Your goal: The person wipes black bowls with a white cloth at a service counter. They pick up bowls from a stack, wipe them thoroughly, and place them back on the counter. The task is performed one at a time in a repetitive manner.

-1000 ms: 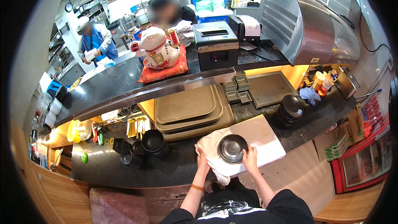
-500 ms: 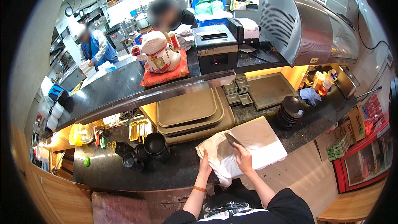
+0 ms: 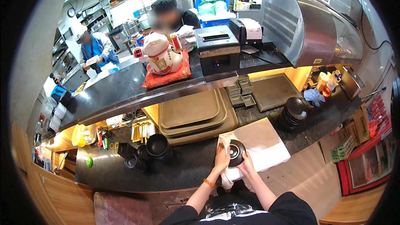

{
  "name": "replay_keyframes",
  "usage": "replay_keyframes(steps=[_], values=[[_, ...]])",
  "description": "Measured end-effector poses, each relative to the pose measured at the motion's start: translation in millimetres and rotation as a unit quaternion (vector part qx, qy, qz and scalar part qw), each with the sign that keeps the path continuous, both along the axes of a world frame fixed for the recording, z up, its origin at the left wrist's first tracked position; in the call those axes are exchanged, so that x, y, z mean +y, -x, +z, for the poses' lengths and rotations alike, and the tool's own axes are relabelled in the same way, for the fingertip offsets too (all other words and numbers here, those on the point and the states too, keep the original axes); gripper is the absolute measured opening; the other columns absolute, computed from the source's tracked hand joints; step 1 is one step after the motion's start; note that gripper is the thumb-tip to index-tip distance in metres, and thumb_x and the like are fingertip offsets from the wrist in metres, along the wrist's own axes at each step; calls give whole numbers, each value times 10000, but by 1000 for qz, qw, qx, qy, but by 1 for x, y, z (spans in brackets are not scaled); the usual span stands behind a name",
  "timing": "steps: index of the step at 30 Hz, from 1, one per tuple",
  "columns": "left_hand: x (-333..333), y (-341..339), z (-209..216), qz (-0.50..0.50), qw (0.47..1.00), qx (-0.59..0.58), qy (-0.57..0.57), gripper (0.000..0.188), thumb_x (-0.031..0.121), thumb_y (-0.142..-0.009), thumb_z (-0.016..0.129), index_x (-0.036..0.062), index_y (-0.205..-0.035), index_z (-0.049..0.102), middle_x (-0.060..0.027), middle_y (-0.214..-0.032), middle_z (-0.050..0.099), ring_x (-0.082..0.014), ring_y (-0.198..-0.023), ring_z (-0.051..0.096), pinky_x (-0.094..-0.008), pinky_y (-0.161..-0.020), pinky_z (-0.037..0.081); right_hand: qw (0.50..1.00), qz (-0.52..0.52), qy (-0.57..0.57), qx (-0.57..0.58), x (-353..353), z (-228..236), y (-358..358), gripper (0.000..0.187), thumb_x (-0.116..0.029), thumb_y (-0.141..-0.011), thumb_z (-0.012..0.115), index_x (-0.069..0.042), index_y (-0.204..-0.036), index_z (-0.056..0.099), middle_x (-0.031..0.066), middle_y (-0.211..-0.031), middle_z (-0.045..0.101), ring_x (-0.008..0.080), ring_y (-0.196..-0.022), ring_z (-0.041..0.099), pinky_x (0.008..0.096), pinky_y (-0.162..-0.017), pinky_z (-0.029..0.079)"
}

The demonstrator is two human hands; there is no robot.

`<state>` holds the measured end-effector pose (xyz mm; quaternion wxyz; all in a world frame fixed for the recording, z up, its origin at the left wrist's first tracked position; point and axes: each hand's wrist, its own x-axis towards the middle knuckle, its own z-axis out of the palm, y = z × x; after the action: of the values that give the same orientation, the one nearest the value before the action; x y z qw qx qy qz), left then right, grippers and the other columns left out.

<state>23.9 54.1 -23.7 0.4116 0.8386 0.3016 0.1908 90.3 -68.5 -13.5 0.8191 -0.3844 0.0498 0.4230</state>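
A small black bowl is held between my two hands, its ringed underside facing up. My left hand is closed on the bowl's left side, with part of a white cloth about it. My right hand grips the right side from below. Beneath the bowl, the cloth lies over the left part of a flat white slab-like bundle on the dark counter. A stack of black bowls stands to the right of it. More black bowls are stacked on the left.
Brown trays lie stacked behind my hands, beside small square dishes. A raised ledge carries a white cat figurine and a black printer. Co-workers stand beyond it. A red-framed cabinet stands at the right.
The bowl, earlier tilted edge-on in my right hand, is now turned underside up between both hands. My left hand has moved right from the cloth's edge to the bowl.
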Motion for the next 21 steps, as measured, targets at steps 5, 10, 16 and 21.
replay_keyframes(steps=[5,10,16,21], values=[[-7,-20,18,-65,988,37,-138,456,246,-927,397,-16,-1300,409,-184,-1354,403,-356,-1289,317,-403,-1075,230,999,6,-20,37,-5,-5,-5,257,-203,-975,370,-81,-1202,365,132,-1158,510,298,-1046,560,544,-799,497],[-12,-18,37,-155,978,-7,-143,408,169,-891,455,39,-1277,460,-154,-1324,451,-350,-1267,355,-420,-1052,271,991,51,-95,79,-9,-6,-6,520,-454,-970,201,-107,-1325,356,100,-1261,476,262,-1189,453,462,-1009,349],[-27,-23,39,-181,966,17,-186,395,126,-863,464,26,-1243,501,-138,-1301,480,-331,-1271,358,-404,-1068,264,987,19,-118,105,-9,-9,-5,524,-517,-948,209,-131,-1231,423,86,-1212,509,266,-1182,456,479,-1009,331],[-29,-14,41,-244,956,-17,-162,464,97,-820,498,56,-1281,470,-120,-1342,442,-306,-1295,332,-400,-1083,249,987,23,-102,125,-13,-11,-5,438,-460,-967,249,-133,-1178,452,56,-1119,531,209,-1075,516,395,-913,433]])
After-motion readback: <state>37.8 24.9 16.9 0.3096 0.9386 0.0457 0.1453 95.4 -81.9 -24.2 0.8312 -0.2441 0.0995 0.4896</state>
